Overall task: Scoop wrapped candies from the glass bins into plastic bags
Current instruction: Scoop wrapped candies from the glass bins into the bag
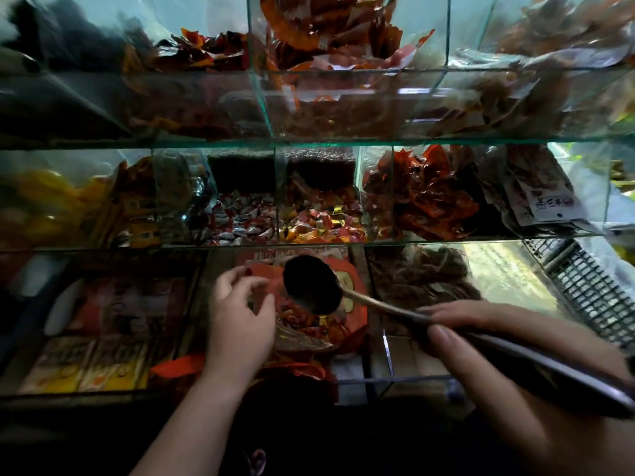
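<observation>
A red plastic bag [340, 329] with wrapped candies inside sits low in the middle, over the front glass bins. My left hand [240, 321] pinches the bag's left rim and holds its mouth apart. My right hand [481, 341] grips the long handle of a dark ladle [311, 283]. The ladle's bowl hangs tilted right above the bag's mouth. Behind it, one glass bin holds red-and-white wrapped candies [240, 218], and the bin beside it holds gold-and-red wrapped candies [319, 225].
Three tiers of glass bins [275, 146] rise in front, packed with red and brown snack packets [419, 197]. Flat packets [103, 338] fill the lower left bin. A dark plastic crate [591, 290] stands at the right.
</observation>
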